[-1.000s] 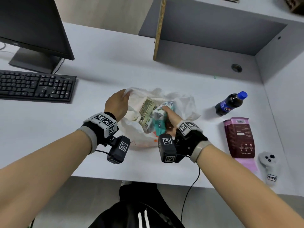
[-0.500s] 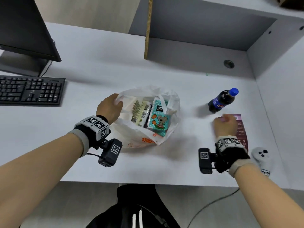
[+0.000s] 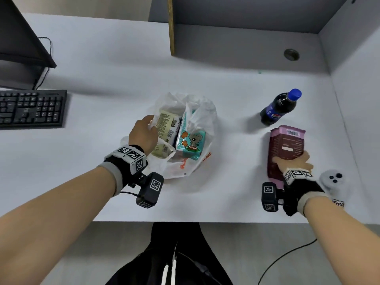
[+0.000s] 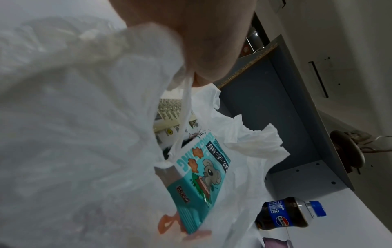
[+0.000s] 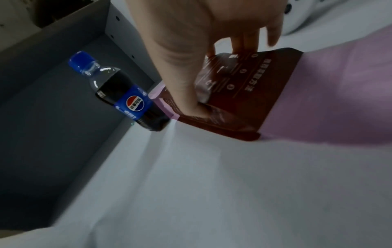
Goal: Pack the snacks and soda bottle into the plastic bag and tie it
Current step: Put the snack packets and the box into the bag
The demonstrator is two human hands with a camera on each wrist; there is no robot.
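- My left hand (image 3: 144,135) grips the near-left rim of the plastic bag (image 3: 202,118) and holds its mouth open; in the left wrist view the film is bunched under my fingers.
- Inside the bag two snacks are already in place: a cream packet (image 3: 164,128) on the left and a teal cookie box (image 3: 190,144) leaning against it, with the picture side up.
- My right hand (image 3: 294,164) is closed around the near end of the maroon snack box (image 3: 286,145) — the thumb is on one side and the fingers (image 5: 244,40) are on the other, as the right wrist view shows.
- The box lies on the tabletop (image 3: 92,161) well to the right of the bag. Its long axis runs away from me, and the far end is just beside the soda bottle (image 3: 279,108).
- The bottle stands behind the box, tilted in the head view, and I cannot tell if the two touch.
- The bag's mouth is to the left of my right hand, with bare tabletop between them — so I judge the next move is a carry to the left and then a lowering into the free space on the right side of the opening.
- The right hand is clearly the nearer one for both the box and the bottle; the left one should keep the rim.
- A white controller (image 3: 333,179) lies just right of my right wrist.
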